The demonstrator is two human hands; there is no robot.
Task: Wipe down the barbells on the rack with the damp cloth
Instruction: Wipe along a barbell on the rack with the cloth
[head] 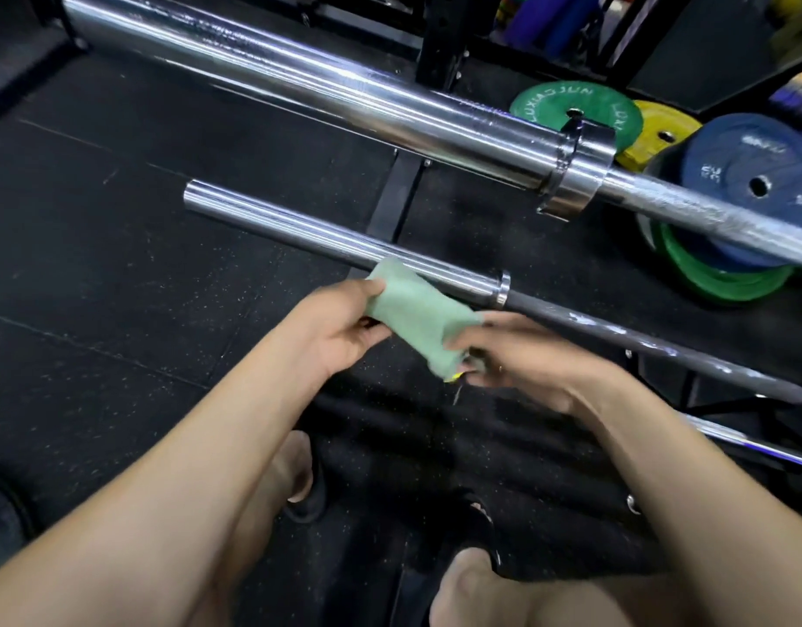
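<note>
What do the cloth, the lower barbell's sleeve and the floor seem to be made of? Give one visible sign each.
Cloth: soft woven fabric, pale green, matte, folds.
Lower barbell's sleeve: polished, probably chromed steel; mirror-like streaks.
Floor: likely rubber matting; black, matte, speckled, seamed.

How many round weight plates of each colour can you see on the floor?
Green weight plates: 2, one lying flat at the back and one under the blue one
Yellow weight plate: 1
Blue weight plate: 1
Total: 4. The barbell in front hides part of the pile, so more could be tucked underneath.
</note>
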